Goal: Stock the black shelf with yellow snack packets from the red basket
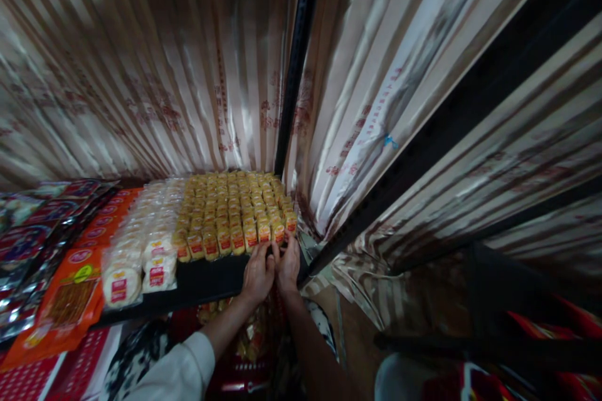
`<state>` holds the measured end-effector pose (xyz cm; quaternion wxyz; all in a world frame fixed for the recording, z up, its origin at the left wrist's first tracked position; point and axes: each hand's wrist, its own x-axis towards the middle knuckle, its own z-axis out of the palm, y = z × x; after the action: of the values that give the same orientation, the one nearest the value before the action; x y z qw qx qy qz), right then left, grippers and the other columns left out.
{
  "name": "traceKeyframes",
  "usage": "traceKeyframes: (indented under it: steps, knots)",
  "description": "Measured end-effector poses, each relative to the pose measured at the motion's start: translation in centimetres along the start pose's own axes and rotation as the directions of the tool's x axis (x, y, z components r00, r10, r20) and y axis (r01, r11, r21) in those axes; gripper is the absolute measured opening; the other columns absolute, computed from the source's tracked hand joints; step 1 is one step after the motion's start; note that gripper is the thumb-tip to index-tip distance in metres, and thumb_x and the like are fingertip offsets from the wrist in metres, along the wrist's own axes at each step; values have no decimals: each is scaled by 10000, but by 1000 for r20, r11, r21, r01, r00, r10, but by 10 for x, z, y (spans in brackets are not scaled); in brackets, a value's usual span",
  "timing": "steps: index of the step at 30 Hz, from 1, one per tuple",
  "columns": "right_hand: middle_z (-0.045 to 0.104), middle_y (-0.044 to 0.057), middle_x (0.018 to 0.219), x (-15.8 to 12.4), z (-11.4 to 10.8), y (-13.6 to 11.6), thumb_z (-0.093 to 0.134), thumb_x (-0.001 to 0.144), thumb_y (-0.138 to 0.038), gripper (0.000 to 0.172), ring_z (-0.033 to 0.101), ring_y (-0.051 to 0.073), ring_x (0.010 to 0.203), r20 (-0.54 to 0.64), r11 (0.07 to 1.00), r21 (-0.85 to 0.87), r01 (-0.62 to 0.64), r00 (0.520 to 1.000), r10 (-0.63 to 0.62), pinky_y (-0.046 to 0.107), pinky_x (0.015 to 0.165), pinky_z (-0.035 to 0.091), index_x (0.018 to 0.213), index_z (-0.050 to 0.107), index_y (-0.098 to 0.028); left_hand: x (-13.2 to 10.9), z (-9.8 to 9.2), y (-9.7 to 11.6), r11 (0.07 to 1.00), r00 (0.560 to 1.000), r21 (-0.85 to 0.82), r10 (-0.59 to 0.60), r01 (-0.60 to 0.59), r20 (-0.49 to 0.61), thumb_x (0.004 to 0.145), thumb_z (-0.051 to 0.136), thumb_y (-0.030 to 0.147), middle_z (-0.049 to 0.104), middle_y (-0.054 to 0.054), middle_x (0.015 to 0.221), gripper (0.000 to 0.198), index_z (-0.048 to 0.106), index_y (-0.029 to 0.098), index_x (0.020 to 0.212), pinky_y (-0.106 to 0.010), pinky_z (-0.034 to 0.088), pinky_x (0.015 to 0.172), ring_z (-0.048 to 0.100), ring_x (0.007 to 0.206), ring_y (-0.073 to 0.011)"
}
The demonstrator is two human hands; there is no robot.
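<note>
Rows of small yellow wrapped packets (235,210) with red labels fill the right end of a dark shelf (207,281). My left hand (258,272) and my right hand (288,263) are side by side at the shelf's front edge, fingers curled on the nearest packets in the front row. Both hands press against those packets; what lies between the fingers is too small to make out. A white sleeve (181,369) covers my left forearm.
White round packets (141,250) lie left of the yellow ones, then orange bags (70,297) and dark bags (28,244). A black upright post (294,69) stands behind. Striped sheeting (404,88) hangs all around. A red basket (244,351) sits below the shelf.
</note>
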<state>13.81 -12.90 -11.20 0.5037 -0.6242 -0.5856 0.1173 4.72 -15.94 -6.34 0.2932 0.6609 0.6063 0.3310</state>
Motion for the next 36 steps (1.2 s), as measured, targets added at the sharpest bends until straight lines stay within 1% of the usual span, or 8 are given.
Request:
traceKeyframes:
  steps: [4,8,13,18,21,24,29,36]
  knots:
    - [495,161,1187,-1,-2,-3,442,865,-365,441,495,224,1080,10,996,65,-56,998,55,320,743,529,1241,459,-137,1,1,-2,999,1000,20,30,-29,-2,854,344,199,534,-108,1222,394,493,129,1212,-333,364,1028,483,1154,-176]
    - [516,152,1192,-2,-2,0,388,882,-345,407,499,225,1092,1,997,47,-57,998,57,369,829,496,1223,480,-145,1,3,-8,993,993,46,112,-113,22,889,308,235,515,-89,1268,420,456,169,1277,-337,351,1044,460,1182,-171]
    - [585,110,1120,0,-4,2,361,872,-261,363,513,211,1059,6,1000,14,-21,1000,21,403,934,417,1182,521,-161,5,9,-19,978,979,79,187,-193,81,919,273,300,500,-69,1305,443,427,202,1322,-341,332,1063,436,1210,-168]
    - [594,100,1128,0,-5,1,366,861,-230,360,519,204,1049,7,1000,3,-16,1000,16,391,931,415,1175,535,-178,7,15,-26,971,975,104,207,-215,80,930,239,315,480,-69,1330,459,418,200,1337,-347,299,1084,409,1235,-168]
    - [585,110,1152,-1,-4,2,329,868,-219,382,507,202,1092,-13,1000,2,-8,1000,8,397,946,412,1195,520,-165,7,16,-26,972,979,119,193,-200,71,931,233,329,494,-95,1300,471,424,177,1334,-346,331,1062,432,1210,-177]
    - [549,133,1207,-2,-3,5,301,880,-218,406,483,204,1146,-64,1000,2,-6,998,6,411,962,409,1237,480,-146,5,15,-23,972,980,132,188,-195,67,931,232,342,505,-125,1266,489,421,143,1336,-351,360,1037,457,1179,-191]
    - [548,147,1205,-4,-2,9,283,895,-239,398,478,220,1156,-99,1000,-6,16,995,-17,458,972,399,1217,496,-140,5,15,-23,970,978,130,199,-205,58,930,248,344,523,-104,1248,470,438,171,1324,-348,360,1038,464,1171,-187]
    - [548,136,1191,-3,-6,4,269,904,-226,385,480,208,1151,-111,997,-8,71,991,-71,448,971,403,1188,520,-157,3,16,-26,962,965,76,262,-263,27,930,260,323,527,-96,1272,452,447,175,1314,-384,341,1059,457,1189,-190]
